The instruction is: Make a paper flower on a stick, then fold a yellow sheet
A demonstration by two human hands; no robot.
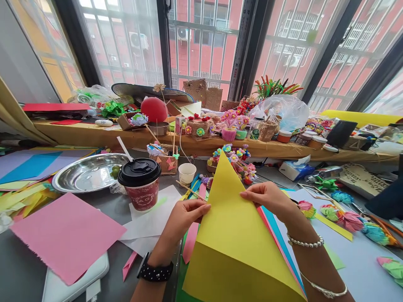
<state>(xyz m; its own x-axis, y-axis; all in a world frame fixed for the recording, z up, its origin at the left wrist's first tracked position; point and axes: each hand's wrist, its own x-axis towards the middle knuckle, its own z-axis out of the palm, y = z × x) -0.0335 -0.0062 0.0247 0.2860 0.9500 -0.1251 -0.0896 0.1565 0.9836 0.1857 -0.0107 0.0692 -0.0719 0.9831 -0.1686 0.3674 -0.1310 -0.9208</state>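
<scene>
A large sheet of yellow paper (233, 226) stands up in front of me, folded to a point at the top, with a crease across its lower part. My left hand (189, 214) pinches its left edge between thumb and fingers. On the sloping right edge, my right hand (267, 199) grips the paper the same way, a little higher up. Blue and pink sheets (273, 230) show behind the yellow paper's right side. Pink paper strips (190, 242) lie close to the left hand.
Left of me are a lidded drink cup (141, 195) with a straw, a steel plate (85, 174) and a square of pink paper (67, 235) over a white device. A small paper cup (187, 174) stands ahead. Paper flowers (349, 220) lie at right; crafts crowd the window ledge (195, 144).
</scene>
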